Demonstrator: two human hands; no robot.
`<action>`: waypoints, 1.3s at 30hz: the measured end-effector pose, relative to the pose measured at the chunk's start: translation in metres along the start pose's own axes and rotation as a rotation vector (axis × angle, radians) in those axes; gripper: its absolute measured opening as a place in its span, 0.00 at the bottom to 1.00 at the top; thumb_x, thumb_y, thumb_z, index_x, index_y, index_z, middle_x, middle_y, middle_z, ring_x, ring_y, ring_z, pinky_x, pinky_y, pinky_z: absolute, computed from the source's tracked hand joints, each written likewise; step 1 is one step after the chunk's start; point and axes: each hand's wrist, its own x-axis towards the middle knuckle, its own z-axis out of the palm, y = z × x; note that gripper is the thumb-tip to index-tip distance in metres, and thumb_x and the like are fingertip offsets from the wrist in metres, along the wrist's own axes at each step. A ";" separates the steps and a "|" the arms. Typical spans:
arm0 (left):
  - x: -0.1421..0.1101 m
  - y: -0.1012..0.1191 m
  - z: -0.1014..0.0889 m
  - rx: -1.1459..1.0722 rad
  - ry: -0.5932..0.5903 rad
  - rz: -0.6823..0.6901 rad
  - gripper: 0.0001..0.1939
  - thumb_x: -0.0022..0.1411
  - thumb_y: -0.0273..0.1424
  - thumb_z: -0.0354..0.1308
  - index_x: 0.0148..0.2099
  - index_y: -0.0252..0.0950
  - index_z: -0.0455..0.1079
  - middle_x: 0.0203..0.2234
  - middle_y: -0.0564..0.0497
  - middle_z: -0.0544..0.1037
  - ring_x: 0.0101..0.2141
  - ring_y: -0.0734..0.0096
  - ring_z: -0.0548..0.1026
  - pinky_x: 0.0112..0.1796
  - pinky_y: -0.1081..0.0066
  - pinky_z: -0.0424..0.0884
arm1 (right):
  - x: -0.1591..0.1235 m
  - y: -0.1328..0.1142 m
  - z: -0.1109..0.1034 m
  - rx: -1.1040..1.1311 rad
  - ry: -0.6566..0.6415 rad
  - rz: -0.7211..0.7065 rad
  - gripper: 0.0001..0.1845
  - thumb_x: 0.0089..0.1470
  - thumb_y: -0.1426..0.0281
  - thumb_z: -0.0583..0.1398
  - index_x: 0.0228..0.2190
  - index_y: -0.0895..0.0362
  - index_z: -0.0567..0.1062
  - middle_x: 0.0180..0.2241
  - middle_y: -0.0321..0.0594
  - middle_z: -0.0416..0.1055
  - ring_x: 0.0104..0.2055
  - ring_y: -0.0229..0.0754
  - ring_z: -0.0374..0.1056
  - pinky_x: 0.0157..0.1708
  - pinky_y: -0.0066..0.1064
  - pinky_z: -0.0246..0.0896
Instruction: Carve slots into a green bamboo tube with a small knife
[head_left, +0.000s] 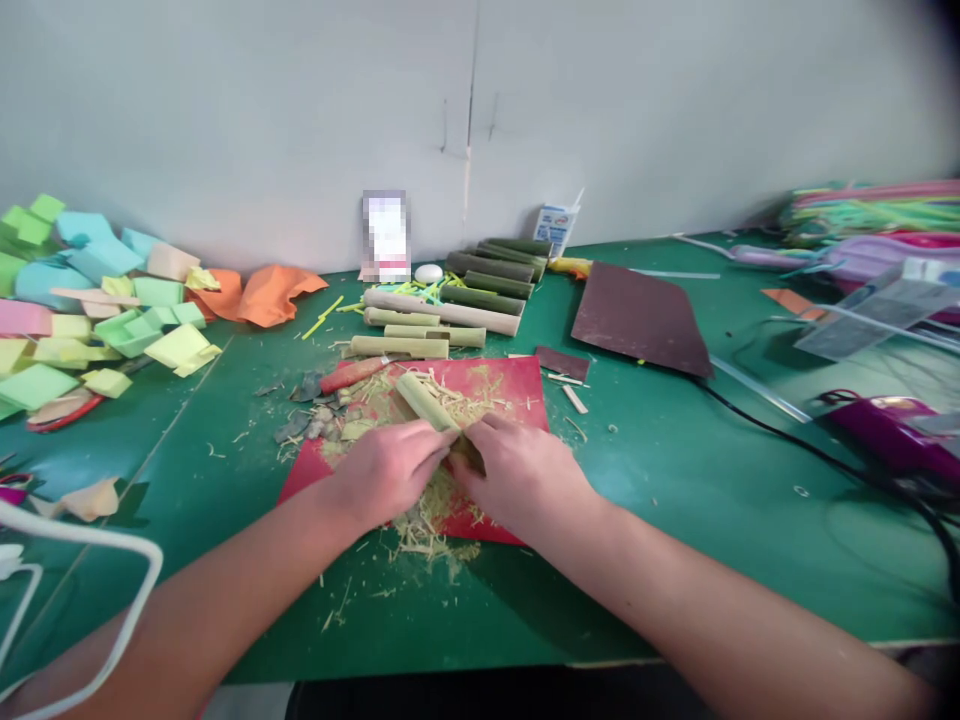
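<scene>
A pale green bamboo tube [426,402] lies at a slant over a red sheet [514,385], its near end running in under my fingers. My left hand [394,465] is closed on the tube's near part, thumb and fingertips pressed together. My right hand [521,465] curls around the near end, its fingers bent. Whether it also holds something small is hidden. Pale shavings [431,520] and dust cover much of the sheet. Just beyond my left hand lies a red-handled tool [356,374], its tip unclear, beside dark scraps [304,425].
Several bamboo tubes [442,312] lie in a row behind the sheet, near a phone [387,235]. Colored paper pieces [112,290] are heaped at left. A dark brown sheet [641,318], a black cable [787,440] and a purple device [896,440] occupy the right. A white frame [146,580] stands close at lower left.
</scene>
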 end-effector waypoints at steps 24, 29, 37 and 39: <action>0.005 -0.007 0.000 0.035 0.126 -0.106 0.11 0.63 0.29 0.52 0.44 0.35 0.73 0.35 0.47 0.78 0.36 0.68 0.76 0.39 0.68 0.72 | 0.000 0.002 0.002 -0.007 0.021 0.015 0.13 0.53 0.63 0.52 0.26 0.56 0.73 0.28 0.36 0.71 0.25 0.38 0.66 0.20 0.31 0.42; 0.002 -0.006 0.001 0.010 0.076 -0.060 0.12 0.63 0.30 0.51 0.45 0.36 0.73 0.35 0.48 0.78 0.35 0.70 0.76 0.38 0.70 0.72 | 0.000 0.002 0.002 0.001 0.027 0.023 0.14 0.53 0.63 0.52 0.25 0.55 0.73 0.27 0.36 0.71 0.25 0.38 0.65 0.21 0.31 0.42; 0.007 -0.011 0.000 0.027 0.059 -0.061 0.11 0.63 0.30 0.50 0.44 0.36 0.73 0.35 0.48 0.78 0.34 0.70 0.76 0.36 0.70 0.71 | 0.001 0.003 0.002 0.016 0.025 0.024 0.13 0.52 0.63 0.53 0.23 0.56 0.71 0.26 0.36 0.70 0.23 0.37 0.63 0.20 0.31 0.41; 0.008 -0.012 -0.001 0.065 0.156 -0.129 0.10 0.63 0.30 0.51 0.41 0.35 0.74 0.34 0.48 0.78 0.35 0.68 0.75 0.39 0.68 0.71 | 0.001 0.003 0.003 0.018 0.046 0.025 0.12 0.52 0.64 0.53 0.23 0.56 0.71 0.26 0.36 0.70 0.24 0.36 0.63 0.20 0.30 0.41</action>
